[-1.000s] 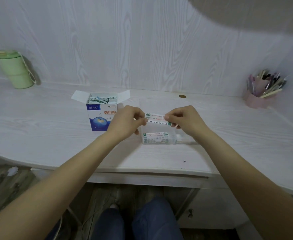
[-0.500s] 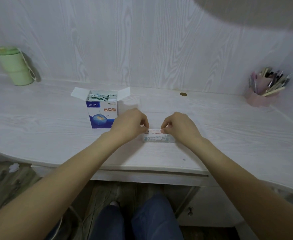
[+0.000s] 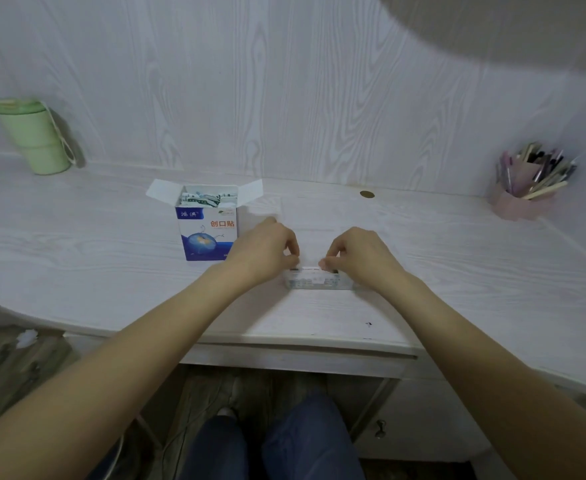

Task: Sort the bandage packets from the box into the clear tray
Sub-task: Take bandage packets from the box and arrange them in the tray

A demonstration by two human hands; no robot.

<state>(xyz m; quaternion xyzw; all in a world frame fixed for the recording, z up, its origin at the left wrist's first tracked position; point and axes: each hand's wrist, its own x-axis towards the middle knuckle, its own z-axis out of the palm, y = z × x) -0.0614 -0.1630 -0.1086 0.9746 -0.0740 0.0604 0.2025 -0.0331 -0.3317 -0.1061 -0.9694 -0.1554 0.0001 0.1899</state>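
Left hand [image 3: 267, 252], right hand [image 3: 360, 258] — each grip pinching bandage packet [image 3: 310, 269] end over clear tray [image 3: 319, 284].

Packets [image 3: 314, 280] in clear tray [image 3: 345, 285]

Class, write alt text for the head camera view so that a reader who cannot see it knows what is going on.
Two hands, left hand and right hand, pinch the ends of a bandage packet at the top of a clear tray on a pale wooden desk. An open bandage box stands left of them; a green cup and a pink pen holder stand near the wall.
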